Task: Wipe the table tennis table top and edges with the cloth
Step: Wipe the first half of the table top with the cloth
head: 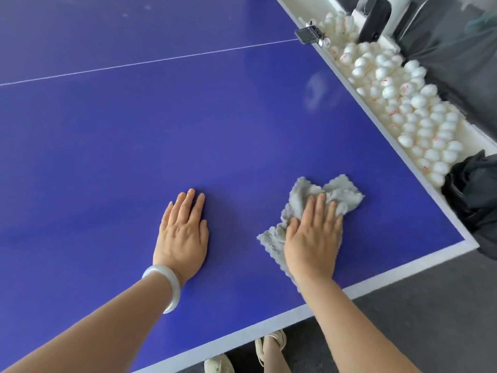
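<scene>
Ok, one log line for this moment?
step: wiping top | right hand: presses cloth | left hand: flat on table

Right hand (313,243) flat on grey cloth (338,191), left hand (183,235) flat on blue table top (134,146).

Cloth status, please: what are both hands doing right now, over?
Left hand flat on the table top. Right hand presses the cloth down near the corner. Ball tray lies beyond the side edge.
</scene>
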A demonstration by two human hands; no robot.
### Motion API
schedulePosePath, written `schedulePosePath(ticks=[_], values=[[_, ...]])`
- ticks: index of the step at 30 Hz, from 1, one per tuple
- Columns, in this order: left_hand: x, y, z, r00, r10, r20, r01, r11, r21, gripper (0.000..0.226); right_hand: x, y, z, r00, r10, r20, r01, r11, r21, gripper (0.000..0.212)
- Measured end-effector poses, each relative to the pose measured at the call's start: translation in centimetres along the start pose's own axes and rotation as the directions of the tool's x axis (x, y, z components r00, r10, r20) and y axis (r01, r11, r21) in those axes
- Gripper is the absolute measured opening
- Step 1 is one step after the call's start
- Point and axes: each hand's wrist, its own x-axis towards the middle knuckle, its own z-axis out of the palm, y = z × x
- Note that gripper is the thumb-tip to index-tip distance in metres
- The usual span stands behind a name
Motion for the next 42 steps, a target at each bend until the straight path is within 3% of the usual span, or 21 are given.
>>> schedulePosePath(ticks=[2, 4, 7, 8, 10, 12, 14, 16, 18, 21, 23, 25, 26, 28, 29, 31, 33, 34, 37, 42], values=[[0.0, 0.3, 0.1, 1.000, -0.001, -0.007, 0.001, 1.000, 0.000, 0.065, -3.9, -4.2, 1.1, 0.973, -0.229, 0.012, 0.229, 0.973, 0.019, 0.061], [-0.1, 0.1, -0.1, 1.000, 0.012, -0.005, -0.012, 1.000, -0.012, 0.063, -5.4, -5.2, 1.3, 0.889, -0.453, 0.065, 0.451, 0.891, 0.049, 0.062], [-0.1, -0.3, 0.0, 1.000, 0.018, -0.010, -0.018, 0.999, -0.032, 0.061, -1.9, -0.9, 0.3, 0.692, -0.712, 0.120, 0.709, 0.701, 0.075, 0.058], [0.0, -0.4, 0.1, 1.000, 0.017, -0.015, -0.018, 0.999, -0.033, 0.060, 0.1, 1.1, 0.1, 0.686, -0.721, 0.099, 0.720, 0.692, 0.054, 0.056], [0.0, -0.3, 0.3, 1.000, 0.012, -0.017, -0.012, 0.999, -0.034, 0.057, 4.2, 4.6, -0.7, 0.824, -0.558, 0.093, 0.559, 0.829, 0.021, 0.055], [0.0, -0.4, 0.5, 1.000, 0.011, -0.024, -0.012, 0.999, -0.037, 0.054, 6.3, 5.6, -1.0, 0.960, -0.271, 0.070, 0.272, 0.962, -0.006, 0.057], [0.1, -0.4, 0.7, 1.000, 0.006, -0.023, -0.007, 0.999, -0.037, 0.053, 5.5, 3.0, -0.5, 0.999, -0.047, 0.015, 0.047, 0.999, -0.007, 0.057], [0.1, -0.3, 0.8, 1.000, 0.000, -0.026, -0.001, 0.999, -0.045, 0.056, 2.4, -1.8, 0.1, 0.999, 0.040, -0.001, -0.040, 0.999, 0.031, 0.059], [0.1, -0.4, 0.8, 1.000, 0.009, -0.028, -0.010, 0.998, -0.060, 0.059, -2.2, -7.0, 1.1, 0.991, -0.135, 0.018, 0.133, 0.989, 0.065, 0.062], [0.0, -0.8, 0.5, 0.999, 0.010, -0.034, -0.016, 0.985, -0.174, 0.054, -7.2, -11.1, 1.9, 0.883, -0.460, 0.096, 0.456, 0.888, 0.060, 0.070], [-0.1, -1.0, 0.0, 0.999, -0.009, -0.040, -0.003, 0.959, -0.284, 0.050, -7.1, -11.0, 1.4, 0.826, -0.544, 0.143, 0.526, 0.837, 0.148, 0.065], [-0.2, -1.2, -0.5, 0.997, -0.055, -0.053, 0.027, 0.906, -0.423, 0.054, -5.5, -9.4, 0.6, 0.754, -0.630, 0.186, 0.538, 0.754, 0.376, 0.054], [-0.4, -1.3, -0.9, 0.992, -0.112, -0.059, 0.070, 0.871, -0.486, 0.054, -4.5, -8.4, -0.2, 0.740, -0.638, 0.211, 0.471, 0.717, 0.514, 0.050], [-0.8, -1.2, -1.6, 0.970, -0.201, -0.140, 0.103, 0.854, -0.510, 0.051, -2.0, -6.0, -1.1, 0.826, -0.550, 0.125, 0.377, 0.702, 0.604, 0.042], [-1.1, -0.8, -2.0, 0.961, -0.182, -0.209, 0.065, 0.881, -0.469, 0.050, -0.5, -4.9, -1.3, 0.881, -0.470, 0.058, 0.373, 0.765, 0.526, 0.041], [-1.6, 1.3, -2.3, 0.959, 0.005, -0.284, -0.113, 0.925, -0.364, 0.045, 2.1, -3.6, -1.1, 0.941, -0.332, 0.065, 0.300, 0.909, 0.289, 0.046], [-1.4, 4.0, -1.4, 0.946, 0.229, -0.228, -0.279, 0.936, -0.216, 0.043, 3.3, -3.7, -0.2, 0.962, -0.251, 0.109, 0.237, 0.963, 0.127, 0.053], [-1.2, 5.3, -0.7, 0.948, 0.272, -0.165, -0.296, 0.945, -0.141, 0.046, 3.4, -3.9, 0.4, 0.965, -0.244, 0.100, 0.237, 0.968, 0.078, 0.055], [-0.6, 7.0, 1.6, 0.974, 0.222, 0.048, -0.221, 0.975, -0.027, 0.058, 3.1, -4.1, 1.4, 0.964, -0.261, 0.055, 0.260, 0.965, 0.030, 0.056], [-1.0, 4.8, 1.5, 0.978, 0.196, 0.070, -0.195, 0.981, -0.018, 0.058, 3.3, -3.8, 1.5, 0.958, -0.278, 0.069, 0.279, 0.960, -0.012, 0.059]])
